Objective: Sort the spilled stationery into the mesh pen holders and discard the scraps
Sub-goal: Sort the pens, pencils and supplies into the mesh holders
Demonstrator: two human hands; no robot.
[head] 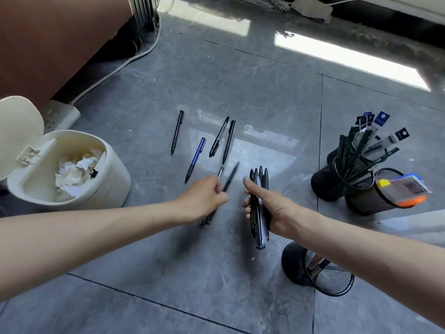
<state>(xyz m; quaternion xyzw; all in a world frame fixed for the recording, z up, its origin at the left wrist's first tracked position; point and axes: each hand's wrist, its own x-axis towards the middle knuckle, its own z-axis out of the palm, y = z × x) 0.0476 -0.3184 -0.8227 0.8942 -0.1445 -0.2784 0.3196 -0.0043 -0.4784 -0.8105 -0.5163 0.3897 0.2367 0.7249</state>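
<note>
Pens lie scattered mid-floor. The left hand pinches one blurred pen; the right hand grips a bundle. Mesh pen holders stand at the floor's right edge.

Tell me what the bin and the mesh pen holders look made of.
Bin: probably plastic, cream, smooth and matt, with a moulded hinged lid. Pen holders: likely black-coated metal wire mesh; fine holes show across the walls.

Some loose pens scattered on floor, blue pen among them. Bunch of black pens gripped in right hand, blurry pen in left hand. Three mesh holders off right; crumpled scraps in open bin.
</note>
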